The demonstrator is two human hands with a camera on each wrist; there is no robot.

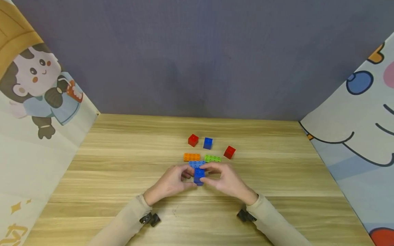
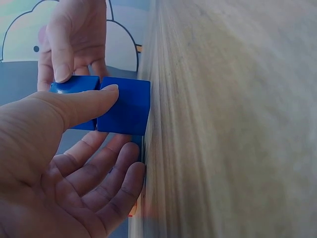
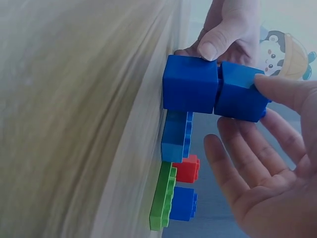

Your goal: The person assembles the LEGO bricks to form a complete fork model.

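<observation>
Two dark blue cube bricks stand one on the other at the middle of the table. My left hand (image 1: 172,181) steadies the lower blue brick (image 2: 125,106), its thumb lying along the near side. The upper blue brick (image 3: 240,91) is pinched by my right hand (image 1: 226,179) between thumb and fingers. In the right wrist view the upper brick sits slightly tilted, with a thin gap between the two. Just behind them lies a flat light blue brick (image 1: 196,164), partly covered by the fingers in the head view.
An orange flat brick (image 1: 192,157) and a green flat brick (image 1: 212,158) lie behind the light blue one. Farther back are a red cube brick (image 1: 193,140), a blue cube brick (image 1: 207,143) and another red cube brick (image 1: 229,152). A grey panel (image 1: 197,61) borders the table's back.
</observation>
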